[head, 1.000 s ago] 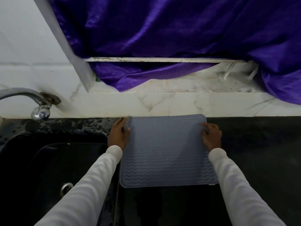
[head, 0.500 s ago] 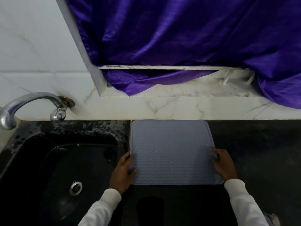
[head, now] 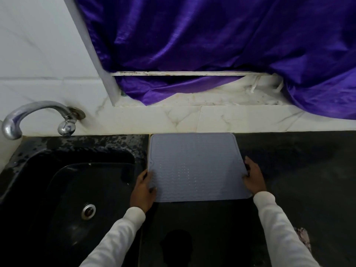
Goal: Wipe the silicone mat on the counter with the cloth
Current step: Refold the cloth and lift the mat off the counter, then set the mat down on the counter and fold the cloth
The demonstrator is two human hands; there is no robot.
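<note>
Mat [head: 194, 166]: grey, flat on tabletop [head: 298, 170], beside sink [head: 63, 189].
Left hand [head: 143, 189]: grip pinching mat's left edge.
Right hand [head: 254, 178]: grip pinching right edge.

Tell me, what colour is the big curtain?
Shiny purple curtain, seen best in the head view.

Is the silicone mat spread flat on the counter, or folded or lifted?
Spread flat. The silicone mat lies open on the counter, far edge against the wall, with the left hand and right hand on its side edges.
</note>
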